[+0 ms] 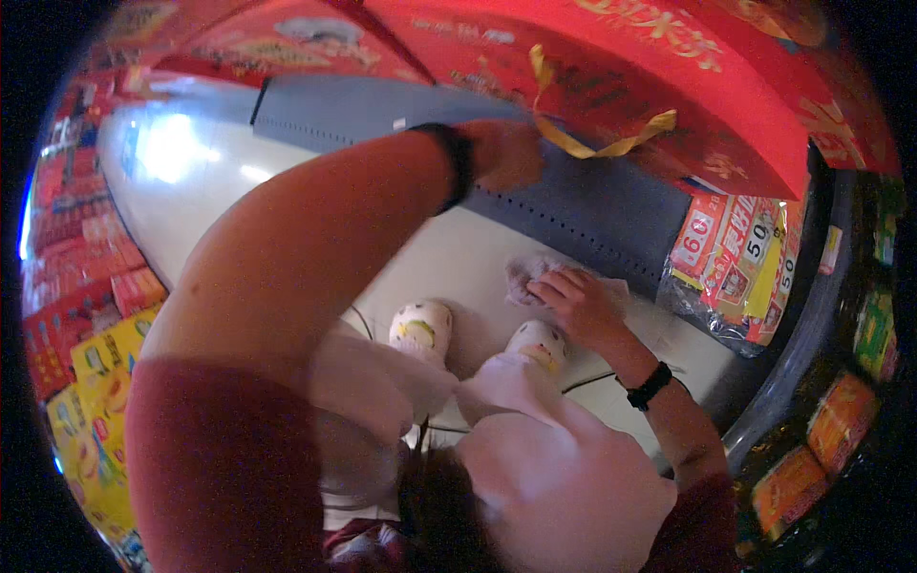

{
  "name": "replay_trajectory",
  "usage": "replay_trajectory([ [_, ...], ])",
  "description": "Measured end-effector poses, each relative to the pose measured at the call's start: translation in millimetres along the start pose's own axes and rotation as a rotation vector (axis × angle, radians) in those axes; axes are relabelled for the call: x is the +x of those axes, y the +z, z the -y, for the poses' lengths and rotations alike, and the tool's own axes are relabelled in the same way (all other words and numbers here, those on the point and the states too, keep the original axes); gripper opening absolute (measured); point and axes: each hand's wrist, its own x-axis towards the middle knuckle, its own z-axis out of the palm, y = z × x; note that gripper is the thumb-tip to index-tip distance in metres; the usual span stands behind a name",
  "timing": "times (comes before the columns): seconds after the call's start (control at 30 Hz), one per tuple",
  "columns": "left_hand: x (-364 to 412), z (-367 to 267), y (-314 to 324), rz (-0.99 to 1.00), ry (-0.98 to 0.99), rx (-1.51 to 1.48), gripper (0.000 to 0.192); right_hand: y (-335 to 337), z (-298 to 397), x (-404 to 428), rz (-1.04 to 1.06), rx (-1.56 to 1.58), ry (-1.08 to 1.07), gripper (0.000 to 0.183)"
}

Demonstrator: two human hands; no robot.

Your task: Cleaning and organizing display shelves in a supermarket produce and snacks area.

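Observation:
My right hand (584, 308) is closed on a crumpled pale pinkish cloth (529, 278), low over the white floor just beyond my shoe. Farther up, my left hand (509, 154) reaches over a grey perforated metal shelf panel (573, 208); it is blurred, so whether its fingers hold anything cannot be told. Close to it hangs a yellow ribbon handle (594, 147) on a red gift box (702, 93) with gold writing.
Clear plastic with price cards (731, 265) lies at the right, by a dark curved edge. Yellow packages (107, 365) and stacked red packages (79, 272) stand at the left. My white patterned shoes (421, 326) rest on the glossy floor (193, 208). A thin black cable crosses behind my legs.

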Motion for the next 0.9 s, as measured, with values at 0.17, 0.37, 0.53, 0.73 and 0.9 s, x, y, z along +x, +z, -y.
replay_trajectory([
  [0.17,22,-11,34,-0.377,-0.443,-0.798,0.019,3,8,-15,0.128,0.065,0.184,0.04],
  [0.37,-9,-52,12,-0.344,-0.199,-0.507,0.013,4,10,-26,0.078,-0.006,0.269,0.04],
  [0.53,-36,-94,-8,-0.305,-0.026,-0.37,0.014,27,21,-30,0.089,0.225,0.448,0.038],
  [0.73,-46,-80,-4,-0.255,-0.048,-0.24,0.02,15,29,-25,-0.119,-0.006,0.207,0.039],
  [0.9,-73,5,36,-0.201,-0.267,-0.201,0.028,1,28,-37,-0.143,-0.038,0.232,0.035],
])
